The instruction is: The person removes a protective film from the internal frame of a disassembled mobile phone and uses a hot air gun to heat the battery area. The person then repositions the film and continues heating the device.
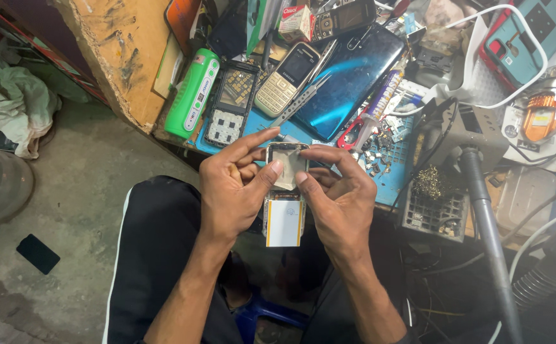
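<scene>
My left hand (233, 185) and my right hand (338, 191) together hold a small opened mobile phone (285, 210) over my lap. Both thumbs press on its upper part, a pale screen area in a metal frame. Its lower part shows a white rectangular battery with yellow edges. My left forefinger stretches along the top edge of the phone, and my right fingers wrap its right side. The phone's back is hidden.
A cluttered workbench lies ahead: a green cylindrical device (193, 92), a bare keypad frame (232, 105), a silver keypad phone (288, 78), tweezers (303, 100), a blue smartphone (354, 79), a syringe tube (380, 102), a hot-air tool hose (488, 223). Concrete floor at left.
</scene>
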